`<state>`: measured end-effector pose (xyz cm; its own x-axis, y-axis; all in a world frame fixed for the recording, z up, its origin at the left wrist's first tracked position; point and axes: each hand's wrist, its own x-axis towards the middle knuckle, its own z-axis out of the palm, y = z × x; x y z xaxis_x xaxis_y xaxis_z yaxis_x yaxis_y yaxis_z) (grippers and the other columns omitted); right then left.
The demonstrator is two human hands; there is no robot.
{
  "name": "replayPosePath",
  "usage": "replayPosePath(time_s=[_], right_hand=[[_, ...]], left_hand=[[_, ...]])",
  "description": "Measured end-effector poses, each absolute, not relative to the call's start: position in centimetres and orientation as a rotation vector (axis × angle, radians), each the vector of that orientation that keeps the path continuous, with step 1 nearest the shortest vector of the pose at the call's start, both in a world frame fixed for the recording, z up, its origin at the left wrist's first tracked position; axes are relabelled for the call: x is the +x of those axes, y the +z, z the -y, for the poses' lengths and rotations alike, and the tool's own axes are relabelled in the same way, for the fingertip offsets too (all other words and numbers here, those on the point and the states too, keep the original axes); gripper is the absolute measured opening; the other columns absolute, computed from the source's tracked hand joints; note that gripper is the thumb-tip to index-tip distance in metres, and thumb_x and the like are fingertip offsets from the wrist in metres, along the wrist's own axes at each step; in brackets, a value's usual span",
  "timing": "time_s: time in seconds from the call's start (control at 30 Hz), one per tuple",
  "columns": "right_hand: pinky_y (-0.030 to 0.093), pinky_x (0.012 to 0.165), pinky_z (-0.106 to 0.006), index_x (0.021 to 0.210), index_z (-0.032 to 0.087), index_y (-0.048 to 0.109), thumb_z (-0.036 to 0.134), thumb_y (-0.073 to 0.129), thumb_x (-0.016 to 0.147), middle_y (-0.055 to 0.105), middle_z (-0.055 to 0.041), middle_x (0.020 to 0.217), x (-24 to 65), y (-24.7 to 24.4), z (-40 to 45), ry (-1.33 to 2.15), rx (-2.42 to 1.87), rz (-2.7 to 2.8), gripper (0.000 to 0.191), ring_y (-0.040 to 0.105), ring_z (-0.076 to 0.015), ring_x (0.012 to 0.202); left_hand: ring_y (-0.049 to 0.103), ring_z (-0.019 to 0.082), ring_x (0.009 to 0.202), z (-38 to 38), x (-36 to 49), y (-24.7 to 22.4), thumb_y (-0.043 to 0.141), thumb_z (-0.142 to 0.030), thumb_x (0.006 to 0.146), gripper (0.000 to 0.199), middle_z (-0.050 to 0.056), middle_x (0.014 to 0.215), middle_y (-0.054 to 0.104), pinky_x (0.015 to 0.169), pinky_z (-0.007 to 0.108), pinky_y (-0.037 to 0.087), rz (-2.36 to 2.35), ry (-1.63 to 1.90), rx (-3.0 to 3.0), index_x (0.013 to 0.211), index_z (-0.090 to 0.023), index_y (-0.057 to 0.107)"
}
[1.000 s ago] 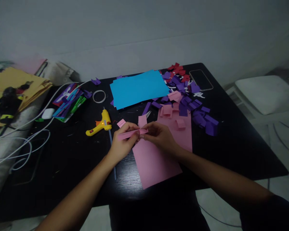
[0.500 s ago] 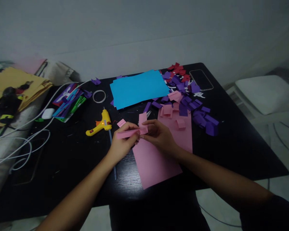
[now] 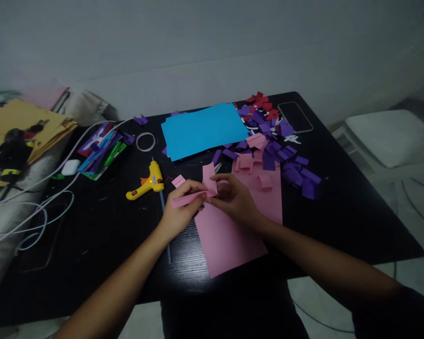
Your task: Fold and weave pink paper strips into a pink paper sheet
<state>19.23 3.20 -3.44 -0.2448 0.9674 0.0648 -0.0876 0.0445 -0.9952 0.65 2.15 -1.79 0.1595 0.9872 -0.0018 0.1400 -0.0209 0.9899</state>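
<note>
A folded pink paper strip (image 3: 209,175) is held between both hands above a pink sheet (image 3: 229,245). My left hand (image 3: 182,207) pinches it from the left, and one length of the strip runs across the fingers. On the right side, my right hand (image 3: 235,200) grips the same strip with thumb and fingers. Part of the strip stands up between the hands. Scissor tips (image 3: 217,167) show just behind it, the rest hidden. A small pink piece (image 3: 178,181) lies beyond my left hand. Folded pink pieces (image 3: 246,162) rest on the sheet's far end.
Left of the hands lie a yellow glue gun (image 3: 146,181), a glue stick (image 3: 165,226) and a tape roll (image 3: 145,141). Blue sheets (image 3: 205,132) lie at the back, beside purple scraps (image 3: 293,174), red scraps (image 3: 263,102) and a phone (image 3: 296,117). White cables (image 3: 42,207) cross the left.
The upright part of the pink strip has shifted and tilted slightly to the left. Both hands keep almost the same place and hold.
</note>
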Motion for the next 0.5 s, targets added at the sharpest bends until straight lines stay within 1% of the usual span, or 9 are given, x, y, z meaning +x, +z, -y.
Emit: replayPosePath(time_s=[0.13,0.33,0.5], right_hand=[[0.052,0.064,-0.029,0.116,0.024,0.059,0.027,0.083,0.079,0.065,0.0055,0.074,19.27,-3.25,-3.23,1.45,-0.996,1.326,0.044,0.065,-0.0148,0.068],[0.052,0.065,-0.029,0.119,0.023,0.056,0.028,0.082,0.079,0.066,0.0046,0.076,19.18,-3.47,-3.26,1.47,-0.972,1.321,0.048,0.066,-0.015,0.07],[0.052,0.065,-0.029,0.119,0.024,0.056,0.029,0.081,0.081,0.067,0.0036,0.078,19.06,-3.77,-3.04,1.482,-0.976,1.316,0.046,0.066,-0.0155,0.071]], left_hand=[[0.062,0.012,0.061,-2.17,0.85,-1.81,0.072,-0.022,0.087,0.008,0.0,0.078,0.07,0.055,0.024,0.049,-1.209,1.052,1.417,0.094,-0.02,0.072],[0.06,0.012,0.063,-2.21,1.01,-1.91,0.076,-0.02,0.08,0.019,0.0,0.081,0.069,0.056,0.024,0.046,-1.239,1.107,1.358,0.098,-0.02,0.07],[0.059,0.011,0.062,-2.26,1.06,-1.95,0.077,-0.02,0.078,0.021,0.0,0.081,0.068,0.054,0.023,0.045,-1.224,1.102,1.311,0.098,-0.02,0.068]])
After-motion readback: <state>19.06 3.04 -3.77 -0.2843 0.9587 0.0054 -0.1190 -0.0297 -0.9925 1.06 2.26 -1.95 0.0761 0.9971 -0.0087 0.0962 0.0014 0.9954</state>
